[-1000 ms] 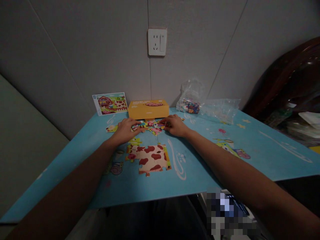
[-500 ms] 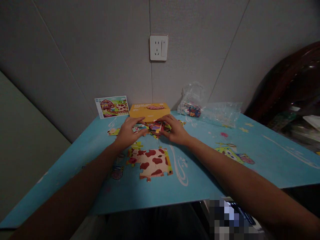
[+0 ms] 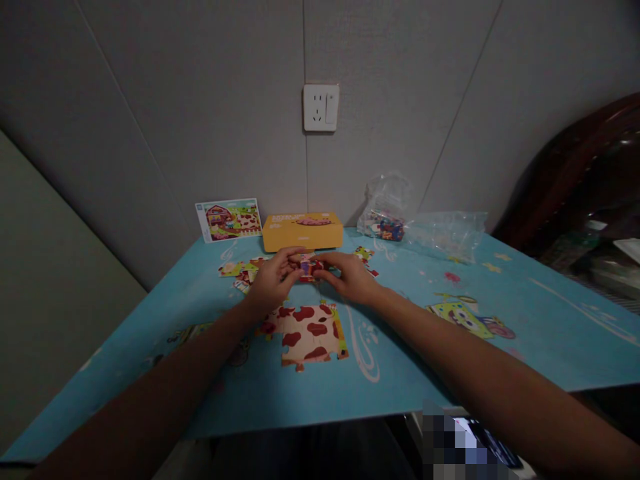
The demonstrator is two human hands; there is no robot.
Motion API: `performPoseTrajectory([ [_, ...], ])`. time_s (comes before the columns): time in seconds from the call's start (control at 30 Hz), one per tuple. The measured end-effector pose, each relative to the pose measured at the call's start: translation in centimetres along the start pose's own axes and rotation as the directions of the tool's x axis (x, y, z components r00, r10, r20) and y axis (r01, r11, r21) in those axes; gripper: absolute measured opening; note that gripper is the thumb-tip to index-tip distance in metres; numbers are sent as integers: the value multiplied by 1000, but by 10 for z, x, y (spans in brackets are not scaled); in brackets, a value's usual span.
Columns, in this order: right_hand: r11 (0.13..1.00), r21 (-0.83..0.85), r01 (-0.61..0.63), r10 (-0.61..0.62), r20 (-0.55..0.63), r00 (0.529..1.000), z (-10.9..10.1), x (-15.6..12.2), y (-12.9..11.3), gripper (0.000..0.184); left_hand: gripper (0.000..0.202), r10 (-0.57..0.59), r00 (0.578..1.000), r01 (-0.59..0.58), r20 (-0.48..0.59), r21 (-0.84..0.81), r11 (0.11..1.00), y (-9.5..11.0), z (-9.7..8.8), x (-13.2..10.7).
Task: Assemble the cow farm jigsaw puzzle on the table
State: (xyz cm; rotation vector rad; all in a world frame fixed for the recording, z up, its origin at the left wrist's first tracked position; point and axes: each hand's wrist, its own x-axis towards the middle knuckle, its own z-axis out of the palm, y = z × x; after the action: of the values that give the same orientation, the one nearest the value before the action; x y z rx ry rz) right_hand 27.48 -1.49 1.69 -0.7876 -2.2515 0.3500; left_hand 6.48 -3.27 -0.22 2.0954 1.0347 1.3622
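Note:
Red and purple jigsaw puzzle pieces (image 3: 309,269) are between my two hands, just in front of the yellow box. From the left, my left hand (image 3: 273,283) has its thumb and fingers closed on them. My right hand (image 3: 353,277) pinches them from the other side; its fingertips partly cover them. Nearer to me lies a joined puzzle section (image 3: 313,333) showing a white cow with brown patches, its left end partly behind my left hand and forearm. Loose puzzle pieces (image 3: 231,269) lie beyond my left hand, and others (image 3: 364,253) lie past my right hand.
A picture card (image 3: 233,220) with a farm scene leans against the wall beside the yellow box (image 3: 303,232). Clear plastic bags (image 3: 443,233) lie at the back right, one with colourful pieces inside. A blue patterned cloth (image 3: 400,360) covers the table; a blurred-out device (image 3: 470,440) is below its front edge.
My hands have come closer together, bringing the red and purple pieces between them. Loose pieces at the left and right are more exposed. The view has tilted up slightly.

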Motion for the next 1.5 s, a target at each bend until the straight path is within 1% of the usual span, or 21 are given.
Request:
performPoseTrajectory([
  [0.03,1000,-6,-20,20,8,1000,-1,0,-1,17,36,-17,1000,17,-24,-22,1000,1,1,0],
  [0.07,999,-9,-31,31,13,999,-2,0,-2,16,36,-35,998,33,-44,-38,999,2,2,0],
  [0.13,999,-10,-50,50,4,999,-2,0,-3,21,37,-70,996,66,-64,-58,996,4,2,1],
  [0.27,994,2,-111,111,-22,994,-1,1,0,31,36,-128,992,126,-22,-50,991,5,0,4],
  [0.33,992,11,-123,123,8,992,-1,0,2,33,31,-145,989,145,2,-35,989,3,-1,4],
  [0.4,993,16,-117,116,62,991,-3,0,5,31,29,-157,988,157,10,-21,987,3,-1,4],
  [0.5,994,19,-111,108,113,988,-10,0,9,28,30,-165,986,165,1,2,986,4,-2,3],
  [0.63,991,23,-132,129,91,987,-14,-2,12,27,26,-168,986,169,-20,41,985,6,-5,3],
  [0.83,991,39,-132,129,63,990,-3,-3,5,26,24,-169,985,171,-31,69,983,7,-8,5],
  [0.97,990,43,-134,132,60,990,-1,-2,3,26,25,-165,986,168,-35,80,983,8,-8,5],
  [1.2,979,13,-202,201,31,979,0,-2,6,26,27,-134,991,131,14,153,980,4,-6,4],
  [1.3,962,-40,-270,270,-3,963,-2,0,12,26,28,-114,993,112,-7,236,965,0,-12,7],
  [1.37,934,-99,-343,340,-45,939,-7,1,20,26,29,-111,991,129,-74,318,939,-5,-21,11],
  [1.47,858,-194,-476,464,-108,879,-19,1,38,28,29,-153,967,230,-203,445,866,-18,-43,17],
  [1.5,826,-224,-517,502,-126,856,-22,1,44,28,29,-175,958,268,-229,479,836,-24,-51,19],
])
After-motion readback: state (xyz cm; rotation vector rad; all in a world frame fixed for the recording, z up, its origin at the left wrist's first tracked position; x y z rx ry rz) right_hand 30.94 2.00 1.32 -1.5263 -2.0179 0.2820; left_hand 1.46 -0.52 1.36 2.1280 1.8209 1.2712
